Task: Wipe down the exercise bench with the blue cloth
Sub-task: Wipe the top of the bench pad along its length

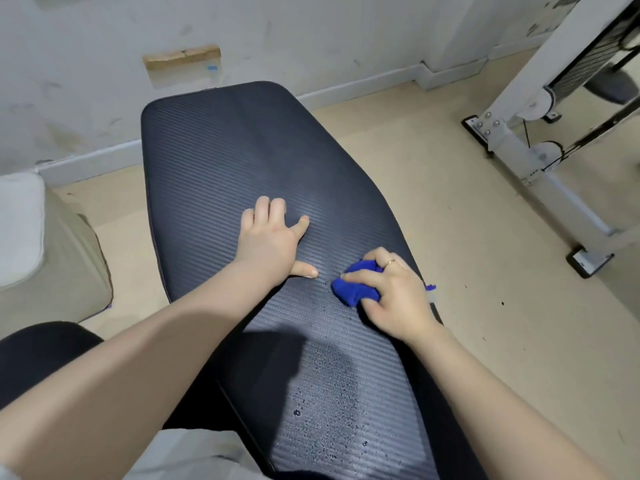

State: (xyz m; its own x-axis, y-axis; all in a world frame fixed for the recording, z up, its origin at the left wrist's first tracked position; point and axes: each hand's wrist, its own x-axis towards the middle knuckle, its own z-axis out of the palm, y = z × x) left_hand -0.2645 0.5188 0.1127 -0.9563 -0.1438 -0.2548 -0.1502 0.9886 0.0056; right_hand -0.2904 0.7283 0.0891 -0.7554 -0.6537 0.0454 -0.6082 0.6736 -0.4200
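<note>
On the bench [221, 147], near its right edge, we are pressing the cloth [353, 287] against the ribbed pad with our right hand [391, 292], fingers curled tight around the bunched blue fabric. Our left hand [268, 242] is lying flat just beside it, fingers spread and holding nothing, bracing on the pad.

We are judging the job as only partly done. Droplets [325, 407] are beading thickly on the near stretch of the pad, below both hands, so that part is still waiting for a wipe. The far half is looking dry and matte, though we cannot tell whether it has been wiped or simply never got wet.

For room, we are working close to the right edge, where a bit of cloth is hanging over. The pad is lying open ahead to the wall [104, 64]. The machine frame [519, 133] is standing well apart on the right, and bare floor [450, 209] is lying between.
</note>
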